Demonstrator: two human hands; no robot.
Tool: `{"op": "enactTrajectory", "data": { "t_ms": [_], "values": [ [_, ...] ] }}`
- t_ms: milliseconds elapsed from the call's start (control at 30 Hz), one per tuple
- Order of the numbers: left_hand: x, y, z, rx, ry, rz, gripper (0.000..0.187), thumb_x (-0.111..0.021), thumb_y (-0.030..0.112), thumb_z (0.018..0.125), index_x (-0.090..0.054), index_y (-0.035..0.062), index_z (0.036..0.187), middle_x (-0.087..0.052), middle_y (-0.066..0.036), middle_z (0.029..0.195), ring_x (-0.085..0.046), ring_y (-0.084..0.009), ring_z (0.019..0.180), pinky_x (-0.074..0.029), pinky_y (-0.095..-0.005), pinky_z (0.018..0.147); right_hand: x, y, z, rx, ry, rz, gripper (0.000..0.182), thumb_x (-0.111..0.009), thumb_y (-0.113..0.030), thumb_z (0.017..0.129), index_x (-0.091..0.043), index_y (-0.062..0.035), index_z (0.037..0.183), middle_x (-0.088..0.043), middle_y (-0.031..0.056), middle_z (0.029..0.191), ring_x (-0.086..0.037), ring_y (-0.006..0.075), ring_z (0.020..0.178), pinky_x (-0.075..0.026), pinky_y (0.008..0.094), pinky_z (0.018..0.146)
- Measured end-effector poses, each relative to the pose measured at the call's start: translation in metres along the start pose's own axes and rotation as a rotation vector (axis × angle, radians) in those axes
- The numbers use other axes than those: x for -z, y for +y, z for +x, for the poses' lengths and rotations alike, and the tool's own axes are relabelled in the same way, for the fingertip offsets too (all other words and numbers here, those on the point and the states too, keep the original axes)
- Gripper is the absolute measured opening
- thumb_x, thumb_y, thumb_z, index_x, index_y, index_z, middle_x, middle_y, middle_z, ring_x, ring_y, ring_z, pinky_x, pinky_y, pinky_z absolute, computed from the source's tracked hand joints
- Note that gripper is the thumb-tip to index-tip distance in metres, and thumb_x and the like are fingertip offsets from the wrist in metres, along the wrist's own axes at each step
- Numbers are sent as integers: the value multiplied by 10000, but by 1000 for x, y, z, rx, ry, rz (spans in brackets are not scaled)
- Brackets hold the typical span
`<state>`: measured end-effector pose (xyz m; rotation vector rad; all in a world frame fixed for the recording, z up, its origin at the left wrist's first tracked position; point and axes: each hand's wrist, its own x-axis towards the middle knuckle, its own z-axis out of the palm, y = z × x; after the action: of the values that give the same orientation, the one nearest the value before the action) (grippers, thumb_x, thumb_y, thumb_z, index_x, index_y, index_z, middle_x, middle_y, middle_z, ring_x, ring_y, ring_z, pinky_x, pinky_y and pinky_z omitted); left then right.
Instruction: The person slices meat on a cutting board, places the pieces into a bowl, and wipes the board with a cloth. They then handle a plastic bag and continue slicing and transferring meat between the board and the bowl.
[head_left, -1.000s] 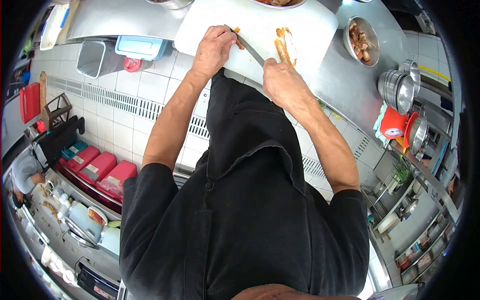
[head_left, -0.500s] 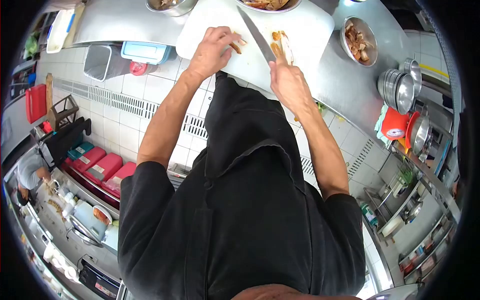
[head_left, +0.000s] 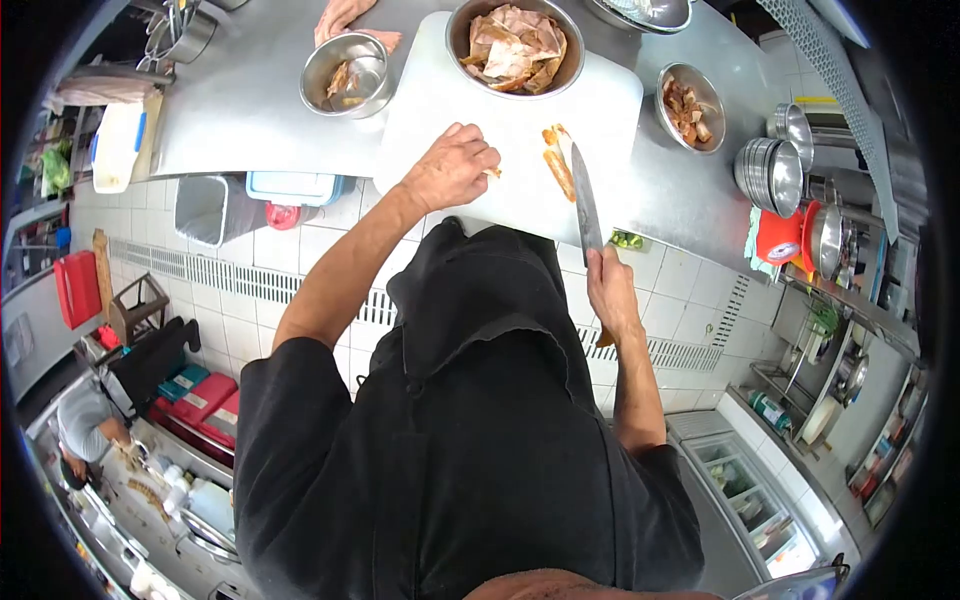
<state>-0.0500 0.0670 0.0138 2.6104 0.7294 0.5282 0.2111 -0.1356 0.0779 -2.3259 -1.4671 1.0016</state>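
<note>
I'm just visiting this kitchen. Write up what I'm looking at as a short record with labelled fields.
Left hand: curled, holding a small brown piece above the board
Right hand: gripping a knife by its handle, blade pointing away from the person
White board: bears a browned strip, just left of the blade
Large bowl: at the board's far edge, holding big browned pieces
Left bowl: a few scraps inside
Right bowl: chopped brown chunks
Nearby: another person's hand, behind the left bowl
Blade touching board: cannot tell
</note>
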Motion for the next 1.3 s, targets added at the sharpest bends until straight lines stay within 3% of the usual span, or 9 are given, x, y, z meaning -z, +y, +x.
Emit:
{"op": "enactTrajectory", "data": {
  "t_ms": [167, 233, 333, 600, 800, 833, 967, 1167, 1300],
  "values": [
    [73, -12, -21, 189, 421, 45, 290, -776, 8, 674, -689, 124, 925, -713, -17, 993, -595, -278, 1067, -466, -430, 965, -21, -34, -5, 3, -138, 75, 315, -514, -290, 1050, -583, 15, 1012, -651, 342, 840, -627, 553, 875, -475, 600, 782],
    [117, -41, -28, 159, 427, 222, 321, -792, 21, 693, -737, 122, 992, -723, -27, 1068, -599, -284, 1043, -473, -422, 966, -34, -57, 2, 103, -199, 75, 326, -522, -289, 1038, -603, 24, 997, -658, 334, 858, -631, 542, 878, -490, 590, 796],
    [160, -55, -17, 403, 469, 256, 265, -781, 78, 762, -752, 113, 1023, -724, -63, 1126, -603, -307, 1061, -453, -420, 1006, -63, -84, 24, 259, -230, 18, 326, -526, -273, 1028, -617, 34, 966, -660, 331, 855, -639, 528, 867, -500, 580, 804],
    [93, -63, 83, 195, 324, 137, 306, -712, 142, 821, -743, 109, 1123, -709, -66, 1205, -577, -321, 1167, -447, -431, 1038, -46, -28, 51, 143, 125, 14, 335, -516, -258, 1037, -617, 41, 927, -660, 307, 794, -640, 520, 804, -506, 578, 765],
    [55, -57, 163, 135, 7, 321, 442, -648, 165, 853, -657, 157, 1295, -665, -25, 1278, -529, -298, 1236, -375, -451, 1102, -10, -7, 13, -135, 10, 256, 373, -517, -288, 1053, -595, 50, 916, -622, 294, 677, -645, 435, 592, -505, 498, 612],
    [61, -52, 166, 182, -6, 253, 372, -646, 135, 830, -716, 169, 1194, -693, -37, 1190, -533, -286, 1220, -348, -462, 1109, -14, -2, 7, -123, 37, 272, 378, -519, -289, 1058, -584, 46, 897, -606, 248, 620, -628, 352, 503, -497, 453, 539],
    [118, -34, 152, 314, -331, 209, 184, -660, 102, 844, -769, 125, 991, -718, -60, 1058, -560, -261, 1180, -391, -448, 1078, -21, 6, -21, -214, 41, 409, 384, -532, -292, 1062, -571, 39, 872, -578, 150, 574, -592, 264, 467, -486, 400, 496],
    [96, -89, 180, 339, -75, 162, 303, -680, 184, 878, -728, 127, 1172, -720, -102, 1126, -622, -322, 1104, -488, -444, 984, -26, 22, -25, -250, 6, 473, 381, -529, -282, 1066, -560, 44, 872, -596, 192, 601, -616, 301, 513, -482, 420, 523],
    [82, -83, 211, 356, -212, 149, 383, -691, 246, 880, -696, 125, 1243, -711, -120, 1121, -612, -318, 1132, -484, -423, 1005, -16, 25, -17, -160, 26, 352, 373, -526, -289, 1064, -567, 39, 892, -604, 240, 634, -617, 397, 562, -480, 468, 579]
  ]
}}
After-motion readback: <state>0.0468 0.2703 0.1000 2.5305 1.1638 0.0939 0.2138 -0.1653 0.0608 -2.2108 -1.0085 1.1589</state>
